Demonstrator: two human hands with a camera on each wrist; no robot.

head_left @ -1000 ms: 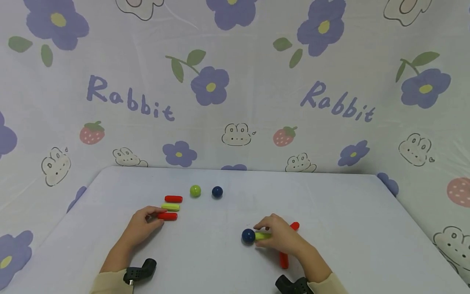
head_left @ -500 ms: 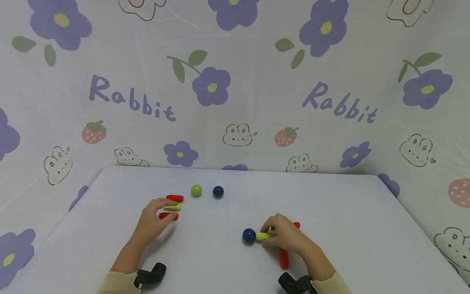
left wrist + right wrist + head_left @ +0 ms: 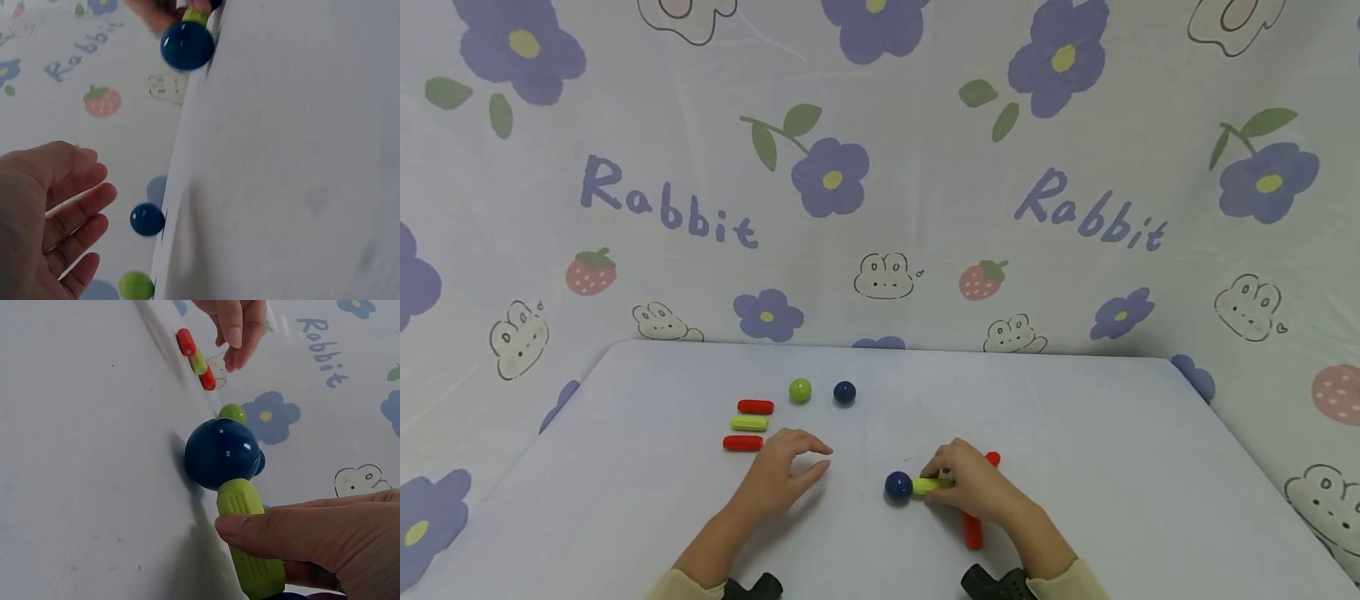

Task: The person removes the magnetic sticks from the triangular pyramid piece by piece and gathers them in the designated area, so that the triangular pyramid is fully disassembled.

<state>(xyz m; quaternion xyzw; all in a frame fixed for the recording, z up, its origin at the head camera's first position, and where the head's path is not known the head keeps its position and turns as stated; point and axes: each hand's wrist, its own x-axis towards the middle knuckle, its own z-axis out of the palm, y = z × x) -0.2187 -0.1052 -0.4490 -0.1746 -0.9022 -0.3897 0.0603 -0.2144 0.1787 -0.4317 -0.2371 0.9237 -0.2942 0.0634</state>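
Observation:
My right hand [image 3: 976, 482] pinches a yellow-green ridged stick [image 3: 253, 565] between thumb and fingers. A glossy dark blue ball [image 3: 898, 487] touches the stick's left end. Partly hidden by this hand, one red stick [image 3: 973, 532] shows below it and a red piece [image 3: 993, 458] above it. My left hand [image 3: 781, 477] hovers over the table with thumb and fingers spread apart, holding nothing. Just left of it lie a red stick [image 3: 742, 443], a yellow-green stick [image 3: 749, 423] and another red stick [image 3: 756, 407], roughly parallel.
Toward the back of the white table [image 3: 1075, 417] sit a green ball [image 3: 800, 390] and a second dark blue ball [image 3: 845, 392], slightly apart. A printed cloth [image 3: 880, 208] hangs behind the far edge.
Away from the stick row, my left hand has moved right toward the middle; the sticks stay behind. The right hand keeps its pinch, and the ball and stick shift slightly left.

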